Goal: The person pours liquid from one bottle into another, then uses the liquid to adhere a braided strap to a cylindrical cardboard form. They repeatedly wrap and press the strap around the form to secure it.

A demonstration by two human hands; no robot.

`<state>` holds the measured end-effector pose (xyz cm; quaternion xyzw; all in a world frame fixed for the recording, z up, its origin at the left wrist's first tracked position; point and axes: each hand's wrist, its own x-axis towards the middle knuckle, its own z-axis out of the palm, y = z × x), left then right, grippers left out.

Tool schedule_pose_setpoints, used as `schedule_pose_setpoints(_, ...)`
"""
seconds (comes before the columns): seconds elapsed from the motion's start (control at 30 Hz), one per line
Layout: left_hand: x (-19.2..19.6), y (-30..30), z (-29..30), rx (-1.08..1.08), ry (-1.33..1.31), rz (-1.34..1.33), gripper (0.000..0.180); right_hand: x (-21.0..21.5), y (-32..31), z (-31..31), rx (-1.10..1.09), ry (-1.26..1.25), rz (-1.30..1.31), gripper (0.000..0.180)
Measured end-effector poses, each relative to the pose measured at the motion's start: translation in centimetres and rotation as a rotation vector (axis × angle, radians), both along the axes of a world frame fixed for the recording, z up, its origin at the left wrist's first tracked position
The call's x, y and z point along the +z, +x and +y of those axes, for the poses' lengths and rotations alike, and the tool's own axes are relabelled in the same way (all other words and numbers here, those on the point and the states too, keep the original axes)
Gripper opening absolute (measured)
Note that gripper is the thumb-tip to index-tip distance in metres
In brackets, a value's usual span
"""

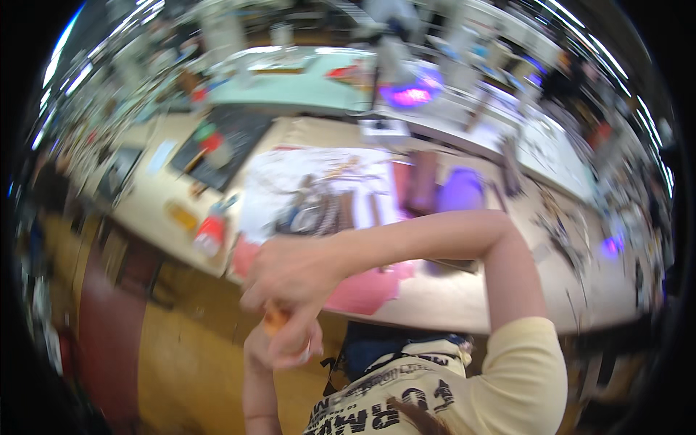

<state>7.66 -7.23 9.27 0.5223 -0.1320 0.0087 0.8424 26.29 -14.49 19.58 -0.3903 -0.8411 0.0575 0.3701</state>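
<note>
By the table (148, 203) are a red bottle (210, 235), then the blurred left hand (267, 349), its grip impossible to tell, an orange piece (275, 320) between the hands, the curled right hand (293, 272) apparently pinching it, and a pink sheet (370, 290).
</note>
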Motion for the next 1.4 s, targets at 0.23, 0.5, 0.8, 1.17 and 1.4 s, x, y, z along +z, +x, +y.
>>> schedule_pose_setpoints(0.23,0.8,7.1,-2.7,-0.682,-0.316,-0.003,0.033,2.2,-0.5,-7.0,-0.364,0.216,0.055,0.046)
schedule_pose_setpoints(0.5,4.8,16.6,-7.2,0.782,1.004,-0.258,0.052,2.0,4.6,-13.3,-1.39,0.025,0.134,0.053)
schedule_pose_setpoints(0.8,6.2,20.0,-9.4,-1.139,0.003,0.111,0.049,4.0,5.9,-21.2,-0.797,0.282,-0.027,0.055)
schedule_pose_setpoints(1.17,7.0,25.2,-23.6,0.263,1.176,-0.562,0.049,0.6,6.0,-31.4,-1.94,-0.204,0.162,0.041)
schedule_pose_setpoints(1.4,5.8,26.2,-26.8,-1.598,0.009,0.022,0.048,0.9,5.3,-40.4,-1.143,0.18,0.002,0.052)
